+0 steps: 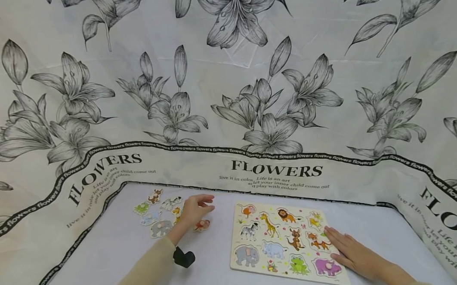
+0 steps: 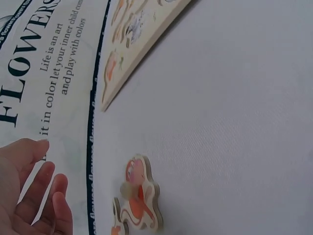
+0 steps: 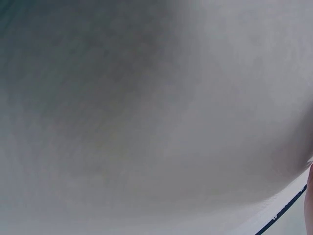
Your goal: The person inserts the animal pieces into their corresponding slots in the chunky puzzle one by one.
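Observation:
My left hand point(image 1: 194, 212) hovers above the white table among loose animal puzzle pieces, fingers loosely bent and nothing held. In the left wrist view the left hand point(image 2: 36, 191) is apart from a wooden monkey piece point(image 2: 139, 193) with a round knob. That monkey piece point(image 1: 202, 225) lies just below the hand in the head view; a giraffe piece point(image 1: 176, 215) is partly covered by it. My right hand point(image 1: 354, 254) rests with extended fingers at the right edge of the wooden puzzle board point(image 1: 251, 210). A purple hippo point(image 1: 328, 267) with a knob sits at its lower right corner.
Left of the left hand lie an elephant piece point(image 1: 162, 228), a pale blue piece point(image 1: 151, 218), a frog piece point(image 1: 141, 208), a kangaroo piece point(image 1: 155, 196) and a zebra piece point(image 1: 171, 202). Flower-printed cloth point(image 1: 227, 116) rises behind the table. The right wrist view is mostly blurred pale surface.

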Demonstrator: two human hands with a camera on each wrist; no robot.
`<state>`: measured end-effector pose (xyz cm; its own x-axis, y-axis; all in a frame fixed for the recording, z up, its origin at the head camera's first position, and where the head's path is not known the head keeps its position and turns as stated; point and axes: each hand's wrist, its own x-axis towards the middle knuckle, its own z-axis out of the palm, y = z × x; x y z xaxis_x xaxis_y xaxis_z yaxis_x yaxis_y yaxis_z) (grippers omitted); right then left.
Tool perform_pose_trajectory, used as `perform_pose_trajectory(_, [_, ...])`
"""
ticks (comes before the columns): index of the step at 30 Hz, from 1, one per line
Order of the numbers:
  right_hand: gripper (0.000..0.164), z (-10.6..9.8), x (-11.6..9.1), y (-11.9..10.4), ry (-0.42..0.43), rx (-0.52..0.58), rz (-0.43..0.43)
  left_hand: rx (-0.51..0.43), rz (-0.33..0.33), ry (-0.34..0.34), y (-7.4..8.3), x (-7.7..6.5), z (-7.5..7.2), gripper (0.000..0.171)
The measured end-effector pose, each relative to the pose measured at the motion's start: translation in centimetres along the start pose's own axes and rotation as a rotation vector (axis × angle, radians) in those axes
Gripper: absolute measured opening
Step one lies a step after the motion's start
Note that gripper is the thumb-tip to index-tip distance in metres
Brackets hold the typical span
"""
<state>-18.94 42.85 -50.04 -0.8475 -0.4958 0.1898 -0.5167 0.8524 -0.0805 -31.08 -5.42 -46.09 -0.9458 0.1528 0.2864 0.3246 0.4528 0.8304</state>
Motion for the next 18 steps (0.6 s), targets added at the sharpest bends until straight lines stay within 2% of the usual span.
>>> perform_pose_trajectory(5, [0.060, 0.2, -0.1, 0.2, 0.032, -0.022, -0.031, -0.017, -0.036, 0.020, -1.3, 0.0, -1.2, 0.030])
perform_pose_trajectory(12, [0.060, 0.0, -0.1, 0.1, 0.024, -0.037, -0.033, 0.002, -0.072, 0.072, -3.4, 0.3, -2.7, 0.029])
perform_pose_trajectory(18, [0.060, 0.0, -0.1, 0.0, 0.030, -0.039, -0.045, 0.008, -0.138, 0.068, -4.4, 0.4, -4.0, 0.032])
